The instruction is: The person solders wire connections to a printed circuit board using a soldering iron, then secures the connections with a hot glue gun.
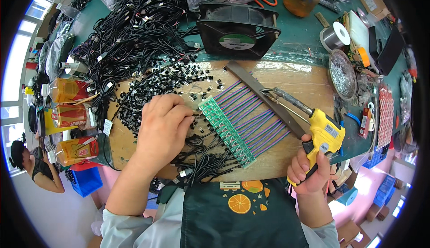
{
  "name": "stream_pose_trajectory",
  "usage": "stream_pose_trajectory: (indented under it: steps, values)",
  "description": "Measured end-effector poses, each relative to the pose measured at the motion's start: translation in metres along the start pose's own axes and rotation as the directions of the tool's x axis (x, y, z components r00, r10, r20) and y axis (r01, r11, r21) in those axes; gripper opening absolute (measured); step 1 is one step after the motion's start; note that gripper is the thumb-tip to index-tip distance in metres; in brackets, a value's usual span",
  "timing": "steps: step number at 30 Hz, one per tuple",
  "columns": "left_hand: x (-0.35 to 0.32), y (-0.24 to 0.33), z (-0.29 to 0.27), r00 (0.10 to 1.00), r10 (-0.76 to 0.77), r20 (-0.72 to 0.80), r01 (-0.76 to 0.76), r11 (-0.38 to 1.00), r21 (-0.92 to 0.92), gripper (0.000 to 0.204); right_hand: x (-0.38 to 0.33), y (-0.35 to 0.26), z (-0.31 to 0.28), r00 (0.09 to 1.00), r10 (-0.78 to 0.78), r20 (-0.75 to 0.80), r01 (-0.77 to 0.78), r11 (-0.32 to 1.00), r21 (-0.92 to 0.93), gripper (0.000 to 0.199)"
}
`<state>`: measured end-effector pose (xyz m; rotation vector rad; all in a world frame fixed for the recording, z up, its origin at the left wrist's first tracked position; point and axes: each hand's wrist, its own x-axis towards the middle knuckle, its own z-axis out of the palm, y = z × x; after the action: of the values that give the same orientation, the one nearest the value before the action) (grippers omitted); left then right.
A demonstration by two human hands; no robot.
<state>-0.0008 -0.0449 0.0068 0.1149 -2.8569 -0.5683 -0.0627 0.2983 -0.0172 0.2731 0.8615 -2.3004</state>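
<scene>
- Head view: right hand (310, 171) wraps its fingers around a yellow plastic, pistol-shaped soldering gun (325, 134).
- Left hand (164, 125) curls its fingers beside a narrow green circuit-board strip (227, 132); grasp unclear.

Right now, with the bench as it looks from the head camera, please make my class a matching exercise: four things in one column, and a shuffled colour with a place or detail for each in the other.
Things:
1. soldering gun
2. circuit board panel
3. axial fan
4. wire spool

Descriptions:
A. black, standing beyond the brown work board
B. yellow, gripped in the right hand
C. grey winding with a white end
D. green, with coloured wires along one side

Right pairs: 1-B; 2-D; 3-A; 4-C
</scene>
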Motion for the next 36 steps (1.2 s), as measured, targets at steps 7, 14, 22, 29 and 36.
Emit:
stream_pose_trajectory:
  steps: [7,14,22,29,36]
  values:
    - [-0.002,0.009,-0.022,0.989,0.071,-0.130,-0.087,0.989,-0.119,0.017,-0.005,0.005,-0.004,0.981,-0.005,0.196,0.033,0.990,-0.138,0.061]
    - [-0.014,0.044,-0.030,0.930,0.364,-0.039,-0.362,0.900,-0.243,0.030,0.002,0.009,0.039,0.936,0.133,0.327,0.130,0.730,-0.671,0.048]
    - [-0.024,0.066,-0.015,0.887,0.462,-0.010,-0.439,0.835,-0.333,0.038,0.013,0.030,0.055,0.913,0.213,0.349,0.095,0.720,-0.687,0.038]
    - [-0.026,0.073,-0.017,0.909,0.406,0.093,-0.322,0.827,-0.460,0.031,0.009,0.032,0.051,0.929,0.152,0.337,0.162,0.652,-0.741,0.040]
    - [-0.027,0.080,-0.021,0.925,0.341,0.166,-0.225,0.846,-0.484,0.024,0.001,0.040,0.036,0.970,0.143,0.196,0.081,0.569,-0.818,0.049]
